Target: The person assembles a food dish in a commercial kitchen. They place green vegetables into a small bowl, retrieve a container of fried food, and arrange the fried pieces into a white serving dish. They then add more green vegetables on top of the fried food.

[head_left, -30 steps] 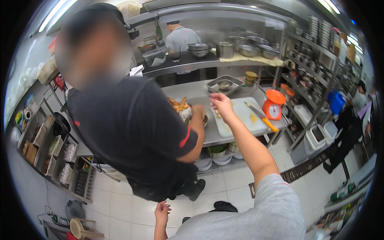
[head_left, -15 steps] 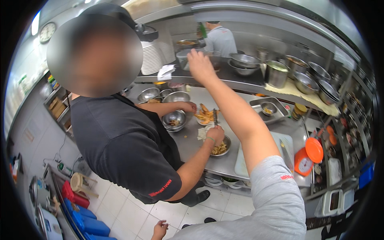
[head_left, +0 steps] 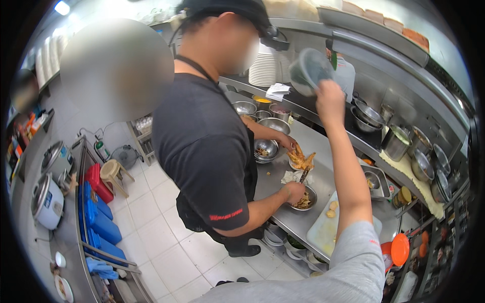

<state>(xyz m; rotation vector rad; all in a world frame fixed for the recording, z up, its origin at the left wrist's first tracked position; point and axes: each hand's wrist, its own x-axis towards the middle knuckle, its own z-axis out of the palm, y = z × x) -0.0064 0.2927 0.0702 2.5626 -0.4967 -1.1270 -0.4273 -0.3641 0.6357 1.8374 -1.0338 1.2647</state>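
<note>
My right hand (head_left: 331,101) is raised over the counter, fingers closed on the rim of a clear plastic tub (head_left: 314,65), which is tilted and smeared by motion. It hangs in front of the upper shelf, near a stack of white plates (head_left: 262,69). My left hand is out of view. Below my forearm is a white cutting board (head_left: 323,227) with a few pale pieces (head_left: 331,209) on it. Left of it, a co-worker's hand (head_left: 294,192) holds a long dark utensil above a metal bowl of chopped food (head_left: 305,201). Their other hand touches golden-brown fried food (head_left: 302,160).
The co-worker in black (head_left: 202,146) stands close at my left. Metal bowls and pots (head_left: 396,141) line the shelf at right. An orange scale (head_left: 399,250) stands at the counter's right end. Blue bins (head_left: 101,224) and a stool (head_left: 115,171) are across the tiled floor.
My right hand, earlier reaching toward tubs on the shelf, now holds a clear tub aloft. My left hand has left the view. The view has swung left, and the co-worker's head has turned.
</note>
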